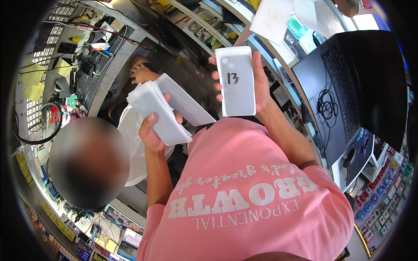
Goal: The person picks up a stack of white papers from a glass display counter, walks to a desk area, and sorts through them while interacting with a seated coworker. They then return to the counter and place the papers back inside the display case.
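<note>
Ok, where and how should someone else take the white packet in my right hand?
Probably pinch the white packet by its top short edge, from the far side: it's a flat rectangle, and your right hand spans both long edges, leaving that end free.

A fanned stack of thin white rectangular packets (157,114) is gripped by the left hand (151,138); a black-marked white rectangular packet (237,98) is held by the right hand (261,89).
</note>
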A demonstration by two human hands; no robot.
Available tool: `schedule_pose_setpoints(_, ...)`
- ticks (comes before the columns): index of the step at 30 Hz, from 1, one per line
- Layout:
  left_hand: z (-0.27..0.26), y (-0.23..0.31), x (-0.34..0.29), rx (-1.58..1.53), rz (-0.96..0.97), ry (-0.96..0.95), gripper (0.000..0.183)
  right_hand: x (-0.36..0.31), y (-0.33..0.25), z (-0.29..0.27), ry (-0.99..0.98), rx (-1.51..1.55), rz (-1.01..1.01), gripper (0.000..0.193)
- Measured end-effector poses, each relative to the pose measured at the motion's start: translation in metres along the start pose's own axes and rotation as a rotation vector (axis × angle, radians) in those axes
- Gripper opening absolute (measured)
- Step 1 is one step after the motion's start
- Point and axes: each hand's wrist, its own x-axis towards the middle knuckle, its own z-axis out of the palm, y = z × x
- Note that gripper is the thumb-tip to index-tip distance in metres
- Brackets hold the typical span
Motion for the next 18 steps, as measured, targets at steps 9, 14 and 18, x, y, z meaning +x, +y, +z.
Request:
schedule_pose_setpoints(9, -0.002, -0.004, -0.006, 0.045, 0.009, 0.104, 0.070, 0.003, 0.008, 0.003, 0.305, -0.365, -0.012, 0.055)
schedule_pose_setpoints(14, -0.007, -0.010, -0.014, 0.019, -0.011, 0.133, 0.070, -0.001, 0.015, 0.011, 0.441, -0.537, -0.045, 0.046)
schedule_pose_setpoints(18, -0.012, -0.011, -0.019, -0.007, -0.024, 0.142, 0.069, -0.002, 0.015, 0.012, 0.446, -0.547, -0.025, 0.048)
